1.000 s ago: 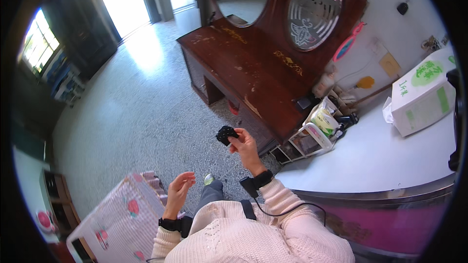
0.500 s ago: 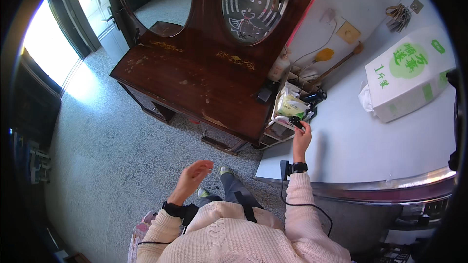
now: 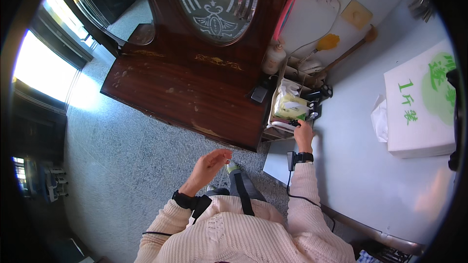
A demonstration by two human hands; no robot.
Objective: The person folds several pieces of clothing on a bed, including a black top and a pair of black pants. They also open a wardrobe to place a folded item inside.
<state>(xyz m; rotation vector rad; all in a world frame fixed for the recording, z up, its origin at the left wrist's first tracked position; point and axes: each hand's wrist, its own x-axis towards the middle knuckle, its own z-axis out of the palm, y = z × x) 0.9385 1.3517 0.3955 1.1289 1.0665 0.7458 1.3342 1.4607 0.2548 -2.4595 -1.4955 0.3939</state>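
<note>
My right hand (image 3: 303,135) reaches forward to the near edge of a white wire rack (image 3: 279,125) on the pale counter (image 3: 360,165). Its fingers are closed on a small black object (image 3: 294,123) that touches the rack's rim. The rack holds a pale yellow-green bag (image 3: 288,106). My left hand (image 3: 210,164) hangs in the air over the speckled floor, fingers apart and holding nothing. Both wrists wear black bands, and a cable runs from the right one.
A dark wooden dresser (image 3: 190,92) with an oval mirror stands left of the counter. A black device (image 3: 321,92), a bottle (image 3: 274,58) and a yellow brush (image 3: 327,42) sit behind the rack. A white box with green print (image 3: 421,102) lies at right.
The view has swung from the floor toward the counter. My right hand carried the small black object from mid-air to the rack's edge. My left hand stayed raised and empty.
</note>
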